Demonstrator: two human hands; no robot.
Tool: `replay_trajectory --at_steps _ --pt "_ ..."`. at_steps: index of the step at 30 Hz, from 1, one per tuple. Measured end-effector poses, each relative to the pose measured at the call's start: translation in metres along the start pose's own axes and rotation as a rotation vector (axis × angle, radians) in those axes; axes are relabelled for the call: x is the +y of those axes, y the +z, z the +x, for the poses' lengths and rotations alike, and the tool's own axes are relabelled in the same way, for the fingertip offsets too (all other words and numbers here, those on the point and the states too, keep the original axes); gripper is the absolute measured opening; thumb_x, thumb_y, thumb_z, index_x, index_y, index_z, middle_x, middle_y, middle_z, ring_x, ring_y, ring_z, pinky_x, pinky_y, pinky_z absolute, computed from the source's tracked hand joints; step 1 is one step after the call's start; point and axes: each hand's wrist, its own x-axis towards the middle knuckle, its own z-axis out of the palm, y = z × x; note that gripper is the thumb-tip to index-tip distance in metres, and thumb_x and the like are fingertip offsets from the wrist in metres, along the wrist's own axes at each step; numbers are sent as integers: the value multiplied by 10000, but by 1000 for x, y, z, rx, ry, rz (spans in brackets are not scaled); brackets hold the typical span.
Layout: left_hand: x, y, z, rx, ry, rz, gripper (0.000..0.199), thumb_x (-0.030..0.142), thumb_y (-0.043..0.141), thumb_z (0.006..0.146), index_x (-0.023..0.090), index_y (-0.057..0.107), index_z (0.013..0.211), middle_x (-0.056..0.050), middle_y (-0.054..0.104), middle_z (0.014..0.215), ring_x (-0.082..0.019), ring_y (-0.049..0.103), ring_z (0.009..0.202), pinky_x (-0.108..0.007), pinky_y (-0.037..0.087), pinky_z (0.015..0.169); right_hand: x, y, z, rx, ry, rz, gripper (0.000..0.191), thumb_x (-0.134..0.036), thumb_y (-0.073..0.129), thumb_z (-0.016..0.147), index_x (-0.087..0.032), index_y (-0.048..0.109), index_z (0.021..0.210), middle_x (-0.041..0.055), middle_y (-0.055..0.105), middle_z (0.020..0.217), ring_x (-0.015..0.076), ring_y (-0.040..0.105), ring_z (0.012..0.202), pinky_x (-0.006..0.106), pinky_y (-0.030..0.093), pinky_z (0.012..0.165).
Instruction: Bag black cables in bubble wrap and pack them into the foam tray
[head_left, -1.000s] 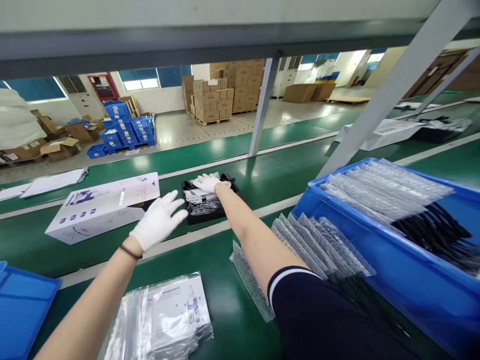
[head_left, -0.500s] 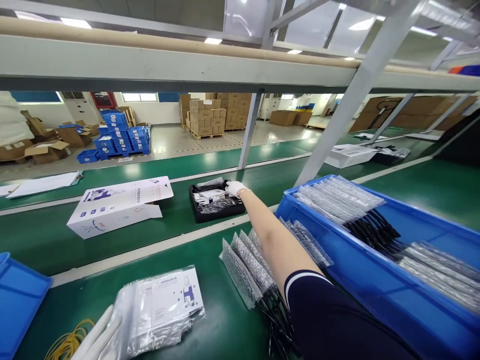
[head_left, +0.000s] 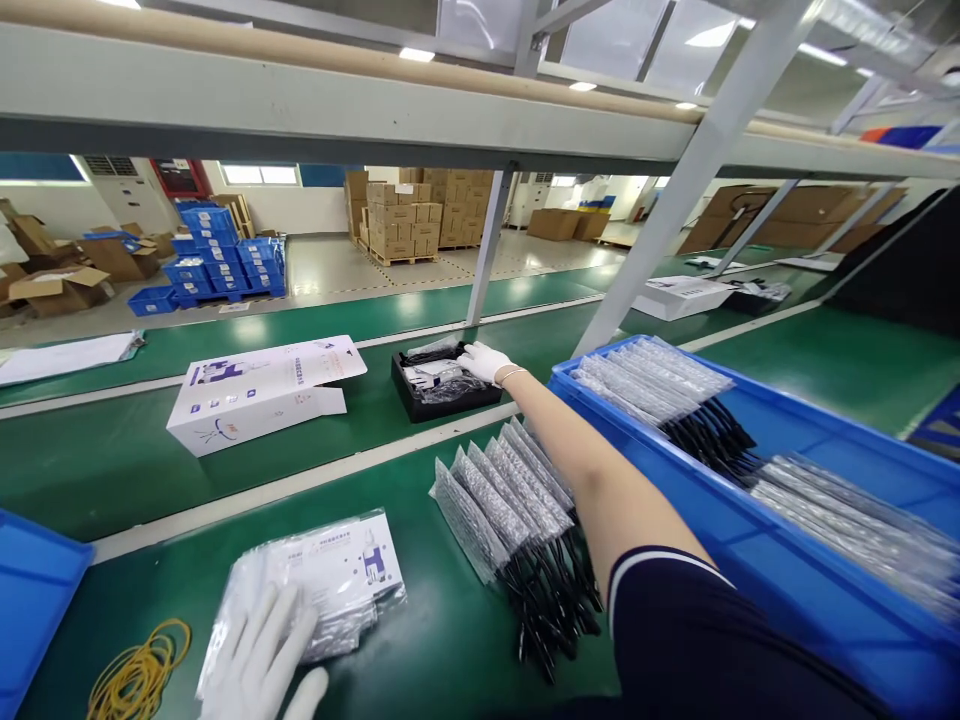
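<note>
1. White-gloved fingers of the right hand [head_left: 484, 362] reach over the far right corner of a black tray [head_left: 420, 408]; whether they pinch anything there, I cannot tell.
2. The left hand [head_left: 262, 655], gloved too, has its fingers spread and released, with nothing in its grasp. It is at the near edge of a stack of bagged printed leaflets [head_left: 341, 560]; I cannot tell whether it presses on them.
3. Inside the tray lie clear plastic bags [head_left: 448, 388] and white and black pieces, too small to name. The tray sits on the green work surface [head_left: 397, 660], beyond a pale strip [head_left: 300, 487].
4. Left of the tray, apart from it, a white printed carton [head_left: 259, 385] lies on its side, flaps jutting from its right end.
5. Near the leaflets, on their left, is a loose heap of yellow rubber bands [head_left: 139, 672].
6. To the leaflets' right, bubble-wrapped pouches [head_left: 495, 495] lean in a row, black cables [head_left: 544, 600] trailing from their near ends.
7. Beyond the right arm, a blue plastic bin [head_left: 712, 530] holds more such pouches; another blue bin [head_left: 41, 590] stands at the left edge.
</note>
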Motion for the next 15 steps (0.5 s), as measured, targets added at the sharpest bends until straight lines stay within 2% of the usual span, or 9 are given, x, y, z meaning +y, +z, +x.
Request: replay_trajectory --at_steps 2,5,9,10,12,15 --pt "14 -6 10 -3 15 -1 585 365 519 935 283 400 1502 -50 362 1552 -322 378 1405 -525 387 1126 -19 -9 -32 -26 -68 2 488 -428 384 997 -181 519 1396 139 531 1403 299 516 1244 376 401 1021" --pt "31 -16 22 38 20 -17 487 359 488 961 216 496 1427 -72 376 1545 -309 319 1438 -524 270 1194 -63 -7 -103 -60 -199 5 452 -506 453 953 -290 578 1330 61 631 1285 288 594 1134 357 446 929" --pt "44 -25 29 86 -71 -62 426 368 473 973 166 561 1338 -109 481 1464 -324 330 1421 -535 164 1218 -133 17 -208 -78 -457 -12 383 -517 447 954 -238 675 1084 81 708 943 282 669 864 339 460 714" --pt "46 -27 30 79 -86 -68 418 368 461 978 157 574 1321 -117 504 1440 -333 349 1406 -548 169 1210 -148 25 -226 -76 -458 32 393 -530 436 962 -233 663 1083 78 705 925 274 672 842 331 456 696" --pt "51 -29 32 20 -97 -69 419 370 446 985 132 594 1297 -134 532 1403 -350 384 1373 -571 192 1190 -174 42 -249 -86 -360 159 456 -577 399 970 -223 621 1154 85 700 935 273 675 837 332 459 685" --pt "57 -32 34 -70 -104 -57 433 372 456 985 100 608 1286 -146 555 1370 -367 405 1345 -594 228 1165 -195 65 -249 -130 -125 357 713 -684 451 902 -177 437 1403 137 674 1067 321 668 919 378 479 717"
